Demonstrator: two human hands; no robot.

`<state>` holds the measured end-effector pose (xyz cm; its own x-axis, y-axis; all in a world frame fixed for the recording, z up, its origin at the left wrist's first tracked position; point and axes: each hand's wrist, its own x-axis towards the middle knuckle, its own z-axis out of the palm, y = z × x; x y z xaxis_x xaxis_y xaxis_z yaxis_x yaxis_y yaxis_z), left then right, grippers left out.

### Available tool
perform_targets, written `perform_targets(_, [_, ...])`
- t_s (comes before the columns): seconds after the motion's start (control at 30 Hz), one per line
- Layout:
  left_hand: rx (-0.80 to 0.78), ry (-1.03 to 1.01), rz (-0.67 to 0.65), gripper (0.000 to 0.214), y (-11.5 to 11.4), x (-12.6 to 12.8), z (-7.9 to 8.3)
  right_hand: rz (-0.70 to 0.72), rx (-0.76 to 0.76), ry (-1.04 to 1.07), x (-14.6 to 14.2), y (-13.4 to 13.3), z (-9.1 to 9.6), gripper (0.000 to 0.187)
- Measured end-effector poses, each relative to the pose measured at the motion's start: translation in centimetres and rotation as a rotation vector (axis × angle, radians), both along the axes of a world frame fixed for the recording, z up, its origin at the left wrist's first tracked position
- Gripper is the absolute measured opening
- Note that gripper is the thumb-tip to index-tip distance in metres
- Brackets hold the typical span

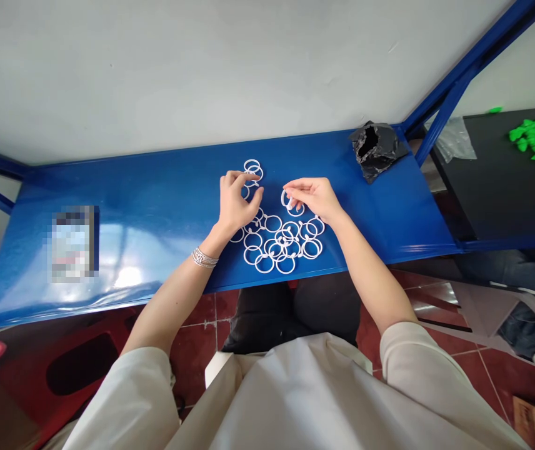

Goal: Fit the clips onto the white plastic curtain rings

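- One slim white ring of plastic-looking material (282,200) is hanging from the fingertips of the right hand (299,194), standing tilted rather than lying flat; being round, it is offering no real long axis.
- A small group of the same white rings (252,167) is lying beyond the left hand (242,199), so the left is sitting nearer to it, while the held ring is waiting to the right – a bare gap of glossy blue tabletop (271,194) is separating the two hands.
- The main spread of overlapping white rings (289,237) is lying nearer the body, below and between both hands.
- The right hand is pinching narrowly, its forearm slanting in from the right.
- The left hand is curving over the table, thumb and fingers parted – whether its fingertips are touching a ring, I cannot tell.
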<state>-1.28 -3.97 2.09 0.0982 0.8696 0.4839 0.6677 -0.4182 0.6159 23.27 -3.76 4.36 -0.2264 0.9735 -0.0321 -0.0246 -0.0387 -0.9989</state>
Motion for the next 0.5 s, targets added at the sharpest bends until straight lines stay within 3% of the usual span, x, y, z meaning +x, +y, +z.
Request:
perform_targets(0.23, [0.050, 0.028, -0.490, 0.016, -1.9, 1.3, 2.0, 0.065, -0.114, 0.111, -0.2, -0.3, 0.1, 0.049])
perform_targets(0.4, [0.007, -0.015, -0.472, 0.017, -2.0, 1.5, 1.7, 0.088, -0.138, 0.134, -0.3, -0.3, -0.1, 0.045])
perform_targets(0.5, [-0.059, -0.001, -0.493, 0.017, -1.9, 1.4, 1.7, 0.111, -0.121, 0.100, -0.5, -0.3, -0.3, 0.033])
